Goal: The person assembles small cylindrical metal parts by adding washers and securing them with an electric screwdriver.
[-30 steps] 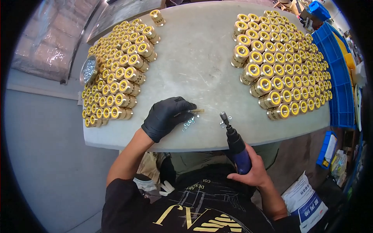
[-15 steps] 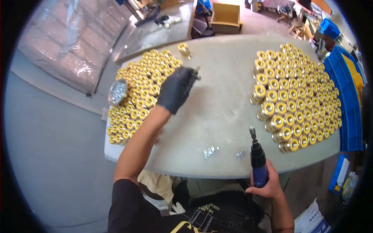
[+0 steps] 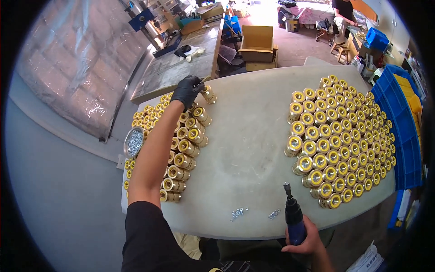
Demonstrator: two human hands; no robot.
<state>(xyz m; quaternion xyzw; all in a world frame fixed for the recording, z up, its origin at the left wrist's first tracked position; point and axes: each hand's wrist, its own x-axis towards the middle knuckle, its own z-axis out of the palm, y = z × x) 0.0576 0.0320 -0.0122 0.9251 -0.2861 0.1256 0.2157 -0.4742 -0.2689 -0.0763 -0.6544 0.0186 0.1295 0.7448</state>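
My left hand (image 3: 187,92), in a black glove, is at the far end of the left group of brass-coloured cylinders (image 3: 185,146) with yellow ring tops. Its fingers are closed, and whatever they hold is too small to make out. Just right of the fingertips one brass cylinder (image 3: 208,94) stands apart, slightly tilted in view. My bare right hand (image 3: 306,236) grips a blue-and-black power screwdriver (image 3: 294,218), its socket bit pointing up over the table's near edge. Two small heaps of shiny nuts, one left (image 3: 238,213) and one right (image 3: 274,214), lie left of the screwdriver.
A larger group of similar cylinders (image 3: 335,149) covers the table's right side. At the left edge sits a round bowl (image 3: 134,141) of small metal parts. Blue crates (image 3: 403,136) stand along the right; a cardboard box (image 3: 257,43) and a seated person (image 3: 343,16) are beyond.
My left hand has moved away from the table's middle to the lone cylinder at the far left. The view has tilted up, showing more of the room. The screwdriver stays in my right hand.
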